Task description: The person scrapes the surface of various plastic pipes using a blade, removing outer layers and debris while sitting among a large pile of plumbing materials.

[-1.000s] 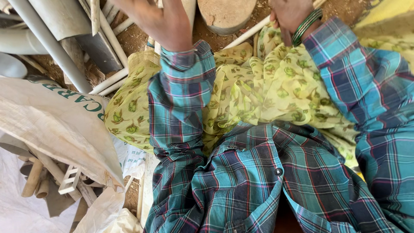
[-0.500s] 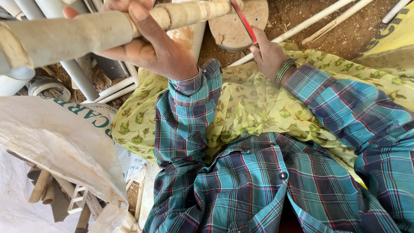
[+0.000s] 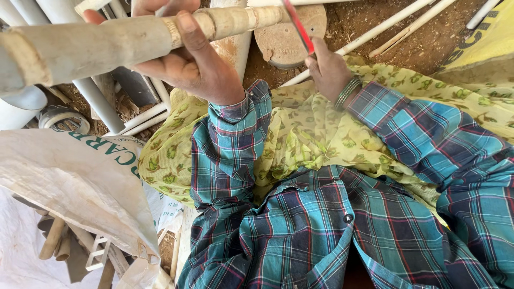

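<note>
Left hand (image 3: 195,67) clamped around long pale turned wooden spindle (image 3: 134,37), held level over white plastic pipes (image 3: 99,101). Right hand (image 3: 327,69) pinches thin red stick (image 3: 297,27), tip touching spindle near round wooden disc (image 3: 292,32).

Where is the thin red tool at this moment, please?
In the head view, the thin red tool is top centre, held in the right hand, crossing the turned wooden piece gripped by the left hand.

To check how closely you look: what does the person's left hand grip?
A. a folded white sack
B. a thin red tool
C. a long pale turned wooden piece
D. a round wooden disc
C: the left hand wraps around the pale turned wooden piece, while the right hand holds the thin red tool.
</note>
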